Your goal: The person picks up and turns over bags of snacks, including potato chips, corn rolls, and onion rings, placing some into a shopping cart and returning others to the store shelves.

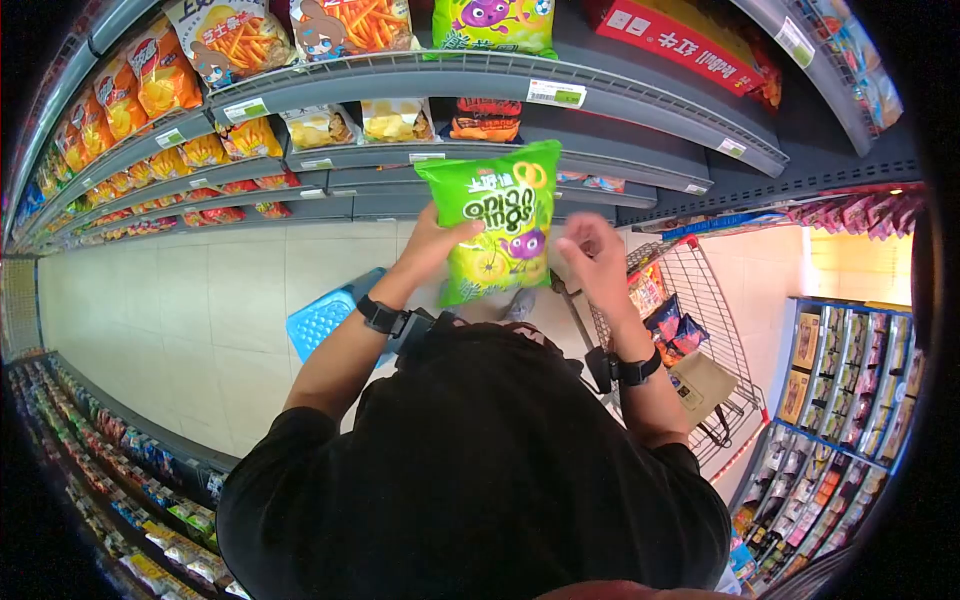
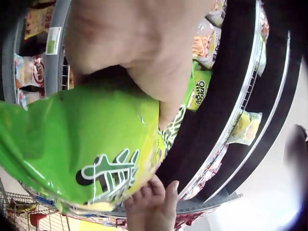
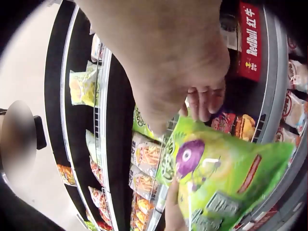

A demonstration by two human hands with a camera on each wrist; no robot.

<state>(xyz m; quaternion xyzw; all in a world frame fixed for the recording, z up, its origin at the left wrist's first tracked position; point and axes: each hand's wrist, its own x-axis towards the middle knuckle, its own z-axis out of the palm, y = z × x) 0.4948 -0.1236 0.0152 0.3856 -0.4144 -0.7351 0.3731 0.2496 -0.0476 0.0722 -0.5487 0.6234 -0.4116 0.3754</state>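
Observation:
A green and yellow bag of onion rings snacks [image 1: 515, 225] stands upright in front of my chest. My left hand [image 1: 425, 250] grips it at its left side, the thumb lying over the printed front. To the right of the bag my right hand [image 1: 595, 262] is raised with fingers loosely bent and nothing in them. In the right wrist view its fingertips [image 3: 204, 103] hang right at the edge of the bag. The left wrist view shows the back of the bag [image 2: 91, 139], whose bulk hides most of the left fingers.
Snack shelves [image 1: 400, 75] run across the front, with a red Red Bull box [image 1: 690, 45] at upper right. A shopping cart [image 1: 720, 300] with several packs and a brown paper bag [image 1: 703, 388] stands at my right. Left of my feet is a blue plastic stool [image 1: 325, 318].

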